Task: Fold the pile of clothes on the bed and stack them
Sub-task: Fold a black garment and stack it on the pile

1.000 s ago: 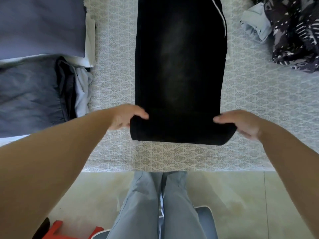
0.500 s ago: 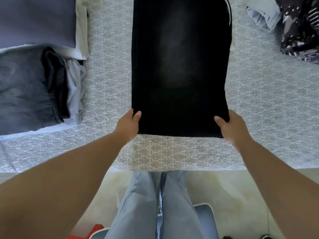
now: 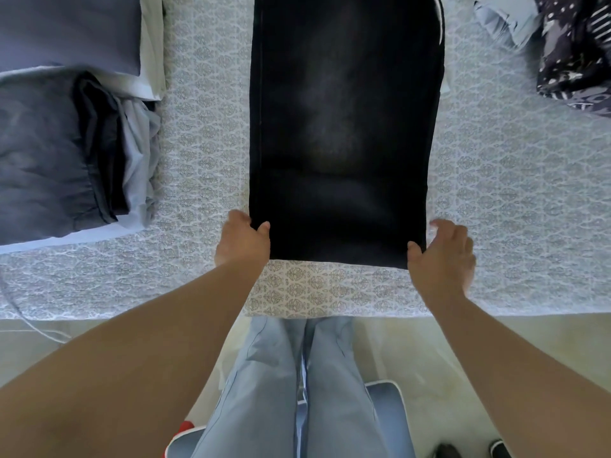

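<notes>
Black trousers (image 3: 340, 127) lie flat and lengthwise in the middle of the patterned bed sheet (image 3: 515, 200), their near end toward me. My left hand (image 3: 243, 241) pinches the near left corner, thumb on top of the cloth. At the near right corner my right hand (image 3: 441, 256) has its thumb on the cloth and its curled fingers beside the edge. A stack of folded grey and dark clothes (image 3: 49, 143) sits on the left of the bed. The unfolded pile, a dark patterned garment (image 3: 575, 54) and a pale blue one (image 3: 506, 18), lies at the far right.
The bed's near edge (image 3: 330, 312) runs just below my hands, with pale floor beyond it. My legs in light blue trousers (image 3: 297, 391) stand against the bed. A thin white cable (image 3: 29, 322) hangs at the left edge.
The trousers' near end went from bunched in my hands to lying flat. Both hands slid to its corners, and my right hand's fingers now sit beside the edge.
</notes>
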